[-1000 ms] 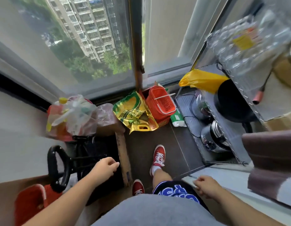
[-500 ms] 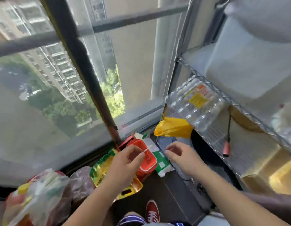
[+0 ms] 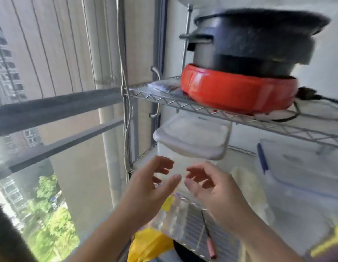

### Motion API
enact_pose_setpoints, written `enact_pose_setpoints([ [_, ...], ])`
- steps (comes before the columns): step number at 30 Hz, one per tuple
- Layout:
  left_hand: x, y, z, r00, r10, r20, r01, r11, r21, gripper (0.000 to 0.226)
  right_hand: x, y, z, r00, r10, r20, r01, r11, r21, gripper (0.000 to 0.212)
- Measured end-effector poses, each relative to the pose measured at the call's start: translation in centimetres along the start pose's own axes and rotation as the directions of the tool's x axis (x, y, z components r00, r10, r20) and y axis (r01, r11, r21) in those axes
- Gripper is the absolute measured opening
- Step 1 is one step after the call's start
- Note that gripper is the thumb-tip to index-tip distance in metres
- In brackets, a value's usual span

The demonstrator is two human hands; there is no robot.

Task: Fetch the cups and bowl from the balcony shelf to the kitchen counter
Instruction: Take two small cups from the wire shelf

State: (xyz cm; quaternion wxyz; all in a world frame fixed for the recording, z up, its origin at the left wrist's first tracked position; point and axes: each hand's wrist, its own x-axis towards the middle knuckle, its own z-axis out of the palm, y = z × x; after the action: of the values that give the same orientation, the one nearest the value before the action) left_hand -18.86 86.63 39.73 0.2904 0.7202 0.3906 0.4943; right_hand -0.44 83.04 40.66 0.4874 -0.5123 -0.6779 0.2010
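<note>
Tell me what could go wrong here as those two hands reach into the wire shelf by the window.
Both hands, left and right, are open and empty, reaching toward the white lidded tub. No cups or bowl are clearly visible, so the wrong thing might get picked up. Just above, a dark pot sits stacked on a red base near the edge of the upper wire shelf; bumping that shelf could perhaps shake the stack.

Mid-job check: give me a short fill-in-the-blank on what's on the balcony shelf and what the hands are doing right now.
1. The dark pot sits on a ____ round base.
2. Both hands, left hand and right hand, hold ____.
3. The white lidded container is ____ the wire shelf carrying the pot.

Missing: red; nothing; below
</note>
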Motion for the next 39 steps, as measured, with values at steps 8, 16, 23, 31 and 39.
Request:
enact_pose_setpoints([
  [8, 9.2, 10.2, -0.4, 0.916, 0.401, 0.019, -0.401, 0.916, -0.028, 0.031, 3.5, -8.7, -9.6, 0.92, -0.302, -0.249, 0.254, 0.945, -0.205, 0.019],
  [16, 16.0, 22.5, 0.9, 0.776, 0.63, -0.008, -0.63, 0.776, 0.021, 0.033, 6.4, -17.8, -19.4, 0.77, -0.533, -0.351, 0.355, 0.815, -0.458, 0.024],
  [23, 21.8, 30.6, 1.1, 0.716, 0.695, -0.067, -0.638, 0.69, 0.341, 0.035, 10.6, -22.9, -27.0, 0.653, -0.597, -0.465, 0.309, 0.771, -0.557, 0.019],
  [31, 28.0, 35.8, 1.0, 0.857, 0.488, -0.162, -0.25, 0.671, 0.698, 0.036, 15.3, -24.4, -33.2, 0.683, -0.45, -0.575, -0.005, 0.784, -0.62, 0.05],
  [39, 30.8, 36.8, 2.4, 0.915, 0.37, -0.163, -0.152, 0.688, 0.71, 0.046, 18.6, -26.3, -33.8, 0.814, -0.218, -0.539, -0.319, 0.609, -0.727, 0.064],
])
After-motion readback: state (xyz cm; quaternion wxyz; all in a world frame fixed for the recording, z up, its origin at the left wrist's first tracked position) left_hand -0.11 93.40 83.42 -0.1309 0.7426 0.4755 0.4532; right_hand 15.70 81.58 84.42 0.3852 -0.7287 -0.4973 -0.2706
